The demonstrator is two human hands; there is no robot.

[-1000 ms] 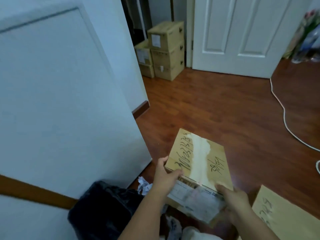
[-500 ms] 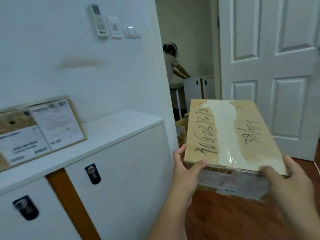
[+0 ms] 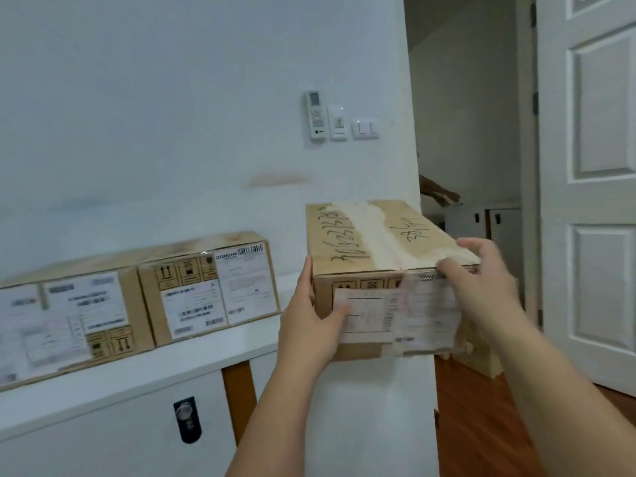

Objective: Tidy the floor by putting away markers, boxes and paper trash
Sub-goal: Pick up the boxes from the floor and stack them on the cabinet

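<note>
Nearest, two bare forearms reaching up from the lower edge. Left hand (image 3: pixel 311 321) clasping the near-left corner of a cardboard box (image 3: pixel 382 270), thumb up the left side, fingers wrapped over the front face. Right hand (image 3: pixel 481 273) gripping the near-right top corner, fingers curled over the top edge. Box held level between both hands, out past the right end of a white cabinet top (image 3: pixel 144 373); whether its base touches that surface cannot be told.

Rectangular, matte brown board, slightly scuffed. Pale strip of torn tape residue down the middle of the lid, black handwritten digits on either side. Wrinkled, glossy paper labels plastered over the front face, print blurred.

Left of the held box, across a stretch of bare cabinet top: two more cartons (image 3: pixel 137 297) side by side, touching, backs close to the wall, fronts covered in white shipping labels and handling symbols. Smooth white cabinet front below, a brown wooden divider (image 3: pixel 239 401), a dark round-knobbed latch (image 3: pixel 187 420).

Behind, a plain white wall (image 3: pixel 155 115) with a faint brownish smear, a remote in a holder (image 3: pixel 316 115) and switch plates (image 3: pixel 352 127). Wall ending in a vertical corner just behind the box. Right of it, reddish wood floor (image 3: pixel 481 425), a white panelled door (image 3: pixel 592 184), and an open passage to a farther room with low white cupboards (image 3: pixel 481 225).
</note>
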